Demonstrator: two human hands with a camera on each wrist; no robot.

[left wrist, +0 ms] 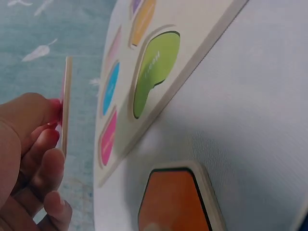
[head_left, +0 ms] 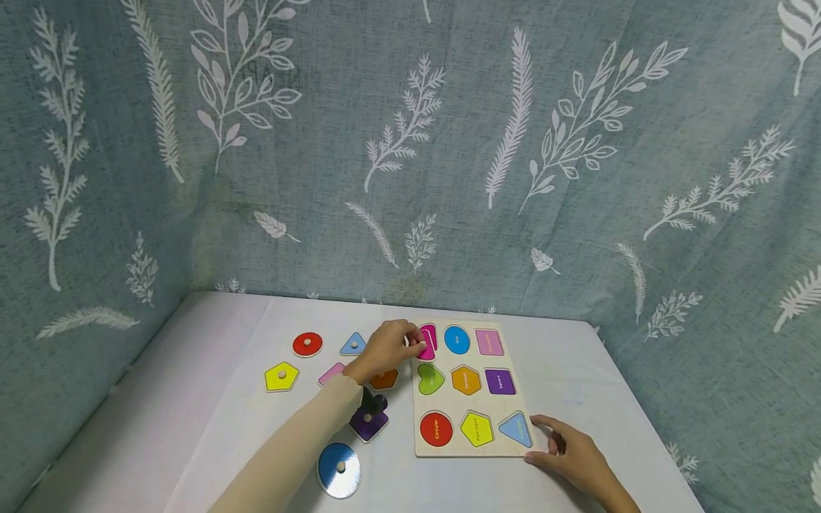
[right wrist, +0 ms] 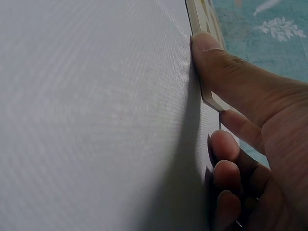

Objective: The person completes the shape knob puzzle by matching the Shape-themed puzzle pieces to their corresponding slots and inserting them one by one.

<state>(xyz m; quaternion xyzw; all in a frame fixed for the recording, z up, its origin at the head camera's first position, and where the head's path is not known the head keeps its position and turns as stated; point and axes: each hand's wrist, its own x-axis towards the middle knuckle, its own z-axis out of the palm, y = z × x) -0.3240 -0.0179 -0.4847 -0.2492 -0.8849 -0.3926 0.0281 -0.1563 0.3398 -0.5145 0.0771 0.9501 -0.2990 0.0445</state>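
Note:
My left hand [head_left: 388, 349] pinches a pink puzzle piece [head_left: 429, 348] by its knob, over the pink recess in the far left corner of the wooden shape board [head_left: 442, 403]. Seen edge-on in the left wrist view, the piece [left wrist: 66, 106] stands upright and apart from the board. At the board's near right corner, beside the light blue triangle recess [head_left: 517, 429], my right hand [head_left: 571, 454] holds the board between thumb and index finger. Its other fingers curl beneath, close to the white surface, in the right wrist view.
Left of the board lie knobbed pieces: a red circle [head_left: 308, 349], a yellow pentagon [head_left: 276, 377], a light blue triangle [head_left: 349, 349], an orange hexagon [head_left: 385, 382], a purple square [head_left: 368, 429] and a blue round piece [head_left: 330, 470]. My left forearm partly covers a pink piece [head_left: 330, 372]. Patterned cloth [head_left: 449, 249] hangs behind.

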